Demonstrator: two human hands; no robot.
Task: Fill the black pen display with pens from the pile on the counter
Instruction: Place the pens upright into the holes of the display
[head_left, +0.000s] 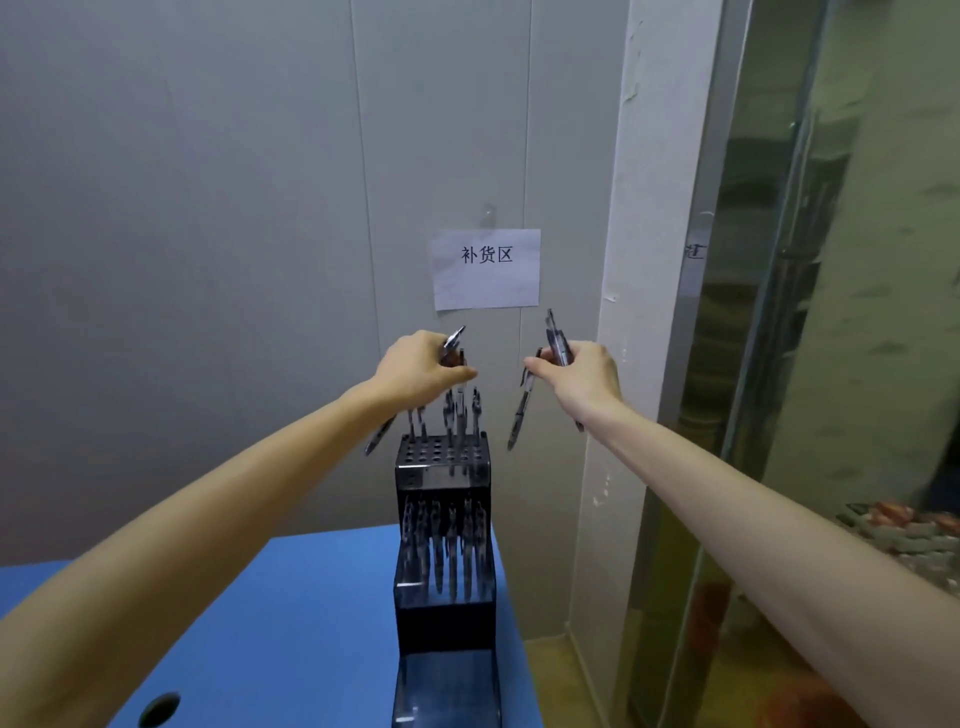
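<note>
Blue counter (291, 613) fills the lower left from where I'm watching, grey wall behind w/ a paper sign (487, 269). No pile of pens visible on the counter in this view, so can't tell how many are left to load.

Black pen display (444, 545) stands at the counter's right edge, stepped in tiers. Top tier is a grid of holes; a handful of pens (460, 410) stand upright in the back rows, and several front holes look unfilled. Middle tier has roughly a row of pens (447, 540) standing in it. Lowest tier near me looks bare, though the wide-angle lens distorts it and I can't see into the holes.

My read: maybe half done at best; top tier front rows and the bottom step are still to fill.

Left hand (421, 371) sits directly above the top tier, fingers curled round a small bunch of pens (453, 345), one tip angling down-left past the display corner. Right hand (576, 376) is just right of the display, apart from it, gripping a few pens (555, 338) w/ one (521, 410) hanging down from the fingertips.

Next, I'd say: drop the held pens one by one into open top holes.
</note>
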